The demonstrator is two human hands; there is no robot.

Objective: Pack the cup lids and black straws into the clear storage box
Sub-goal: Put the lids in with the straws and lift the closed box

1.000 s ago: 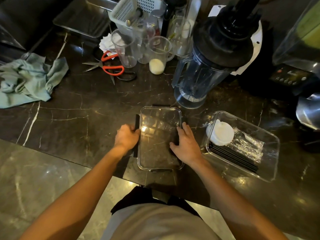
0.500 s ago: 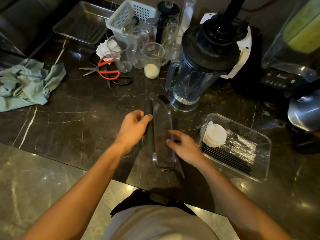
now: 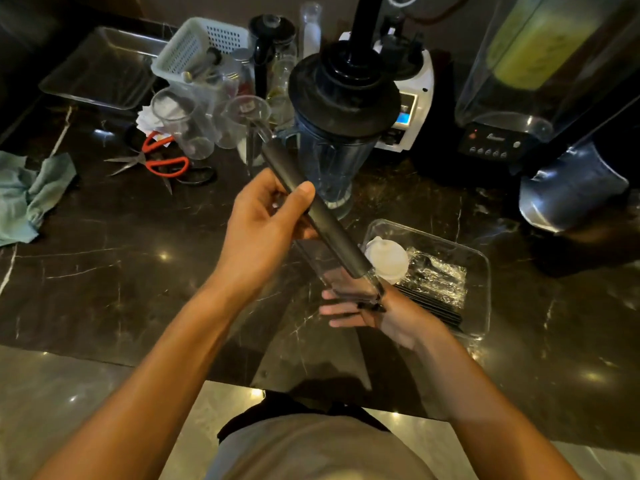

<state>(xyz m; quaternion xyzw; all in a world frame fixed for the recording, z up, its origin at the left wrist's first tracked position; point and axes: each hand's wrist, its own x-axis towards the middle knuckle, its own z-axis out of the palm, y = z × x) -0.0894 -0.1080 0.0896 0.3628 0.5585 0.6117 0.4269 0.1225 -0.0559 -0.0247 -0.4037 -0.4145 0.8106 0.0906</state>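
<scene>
The left hand point(image 3: 263, 216) grips the box lid point(image 3: 317, 209) up on its edge. The right hand point(image 3: 374, 315) lies flat and open under the lid's low end. Just past the right hand, the clear box point(image 3: 483, 271) holds white cup lids point(image 3: 388, 259) and black straws point(image 3: 433, 306).

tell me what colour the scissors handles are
Red-orange, on the metal scissors left of the clear cups; seen in the head view.

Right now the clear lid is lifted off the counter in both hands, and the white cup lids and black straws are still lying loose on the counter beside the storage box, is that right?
Not quite. The head view shows the white cup lids and black straws already inside the storage box, not loose on the counter. The clear lid is indeed lifted, the left hand gripping it and the right hand supporting its lower end.
</scene>
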